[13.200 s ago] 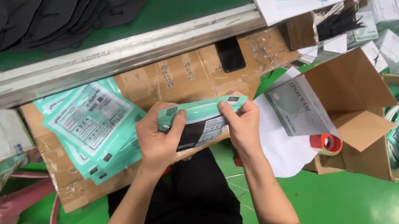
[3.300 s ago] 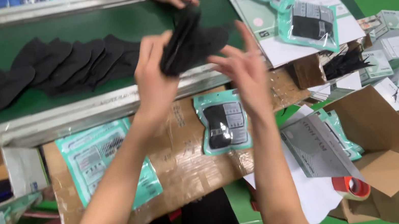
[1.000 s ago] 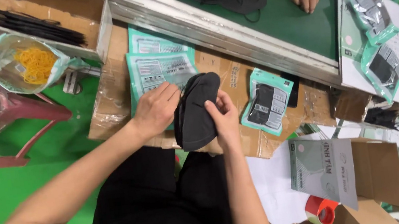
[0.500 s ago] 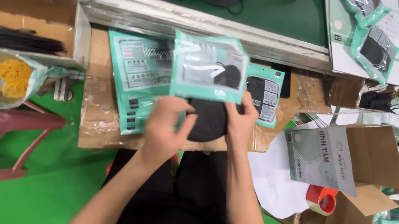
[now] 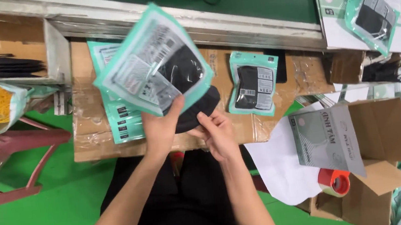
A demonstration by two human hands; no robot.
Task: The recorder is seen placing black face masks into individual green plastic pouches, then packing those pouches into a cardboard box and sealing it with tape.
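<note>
fingers of the left hand (image 5: 161, 128) pinch the teal pouch (image 5: 154, 72) raised over the cardboard worktop (image 5: 274, 123), while the right hand (image 5: 219, 133) grips black masks (image 5: 195, 113), seemingly half inside; best keep the mouth spread and the stack flat.

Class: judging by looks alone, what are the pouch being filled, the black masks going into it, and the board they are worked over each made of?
Pouch: thin glossy plastic film, likely; it shines, and a clear window shows the dark contents.
Black masks: soft matte fabric, probably nonwoven; no sheen, and they bend in the right hand.
Board: brown cardboard with shiny tape strips.
</note>
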